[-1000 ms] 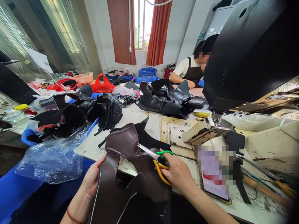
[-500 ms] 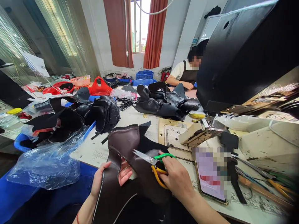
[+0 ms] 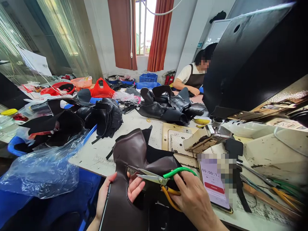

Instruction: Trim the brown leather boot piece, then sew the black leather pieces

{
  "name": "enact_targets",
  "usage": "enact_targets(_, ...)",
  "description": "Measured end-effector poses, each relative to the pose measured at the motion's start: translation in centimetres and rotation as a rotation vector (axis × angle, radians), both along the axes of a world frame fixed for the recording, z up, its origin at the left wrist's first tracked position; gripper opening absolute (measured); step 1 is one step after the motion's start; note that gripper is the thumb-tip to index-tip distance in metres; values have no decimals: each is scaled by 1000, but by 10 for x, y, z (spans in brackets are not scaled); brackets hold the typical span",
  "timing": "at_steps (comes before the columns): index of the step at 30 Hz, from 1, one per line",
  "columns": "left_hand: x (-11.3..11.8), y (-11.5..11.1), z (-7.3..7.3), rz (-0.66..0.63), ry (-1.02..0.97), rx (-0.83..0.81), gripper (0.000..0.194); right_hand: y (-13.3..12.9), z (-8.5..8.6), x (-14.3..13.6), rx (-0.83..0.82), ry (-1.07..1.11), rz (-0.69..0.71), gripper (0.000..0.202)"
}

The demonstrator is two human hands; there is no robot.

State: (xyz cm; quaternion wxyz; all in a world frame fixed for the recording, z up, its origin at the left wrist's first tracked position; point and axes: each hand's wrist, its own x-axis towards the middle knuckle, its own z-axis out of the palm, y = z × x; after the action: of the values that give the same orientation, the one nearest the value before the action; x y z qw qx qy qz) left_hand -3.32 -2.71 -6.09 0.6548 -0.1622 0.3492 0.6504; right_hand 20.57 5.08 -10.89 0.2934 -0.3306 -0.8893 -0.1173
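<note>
Left hand [image 3: 103, 196] – grip on brown leather piece [image 3: 125, 205], upper end over desk [image 3: 133, 122]. Right hand [image 3: 196, 195] – grip wrapped round scissors [image 3: 160, 180], blades [image 3: 148, 177] slightly parted near left fingers [image 3: 136, 186].

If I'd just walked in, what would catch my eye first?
Probably the open scissors, one handle green and one orange, in the right hand at lower middle. Left of them, the left hand holds a brown leather-like piece. Farther back, a bright red bag stands out left of centre, and a lit phone lies at lower right.
</note>
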Motion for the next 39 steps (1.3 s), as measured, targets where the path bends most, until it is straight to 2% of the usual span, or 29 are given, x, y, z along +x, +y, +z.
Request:
enact_targets(6,9,0,9,58,-8,-68,30,1,-1,0,-55,10,31,36)
enact_targets(13,6,-3,-7,53,81,-34,30,-4,12,-3,-147,-11,20,48)
enact_targets(17,10,-1,-4,68,104,-80,32,-8,14,-5,-131,-7,8,50)
enact_targets(22,14,-1,6,88,138,-63,27,-13,11,-8,-95,2,-25,47)
enact_targets(26,15,-6,5,86,24,-37,24,-16,14,-10,-64,19,-39,43)
enact_targets(31,18,-6,6,77,98,-32,26,-15,17,-11,-17,18,-47,47)
enact_targets(35,21,-3,13,115,77,-115,37,-14,14,-10,-18,24,-57,35)
enact_targets(39,19,-3,8,134,64,-73,40,-11,11,-9,12,41,-45,21)
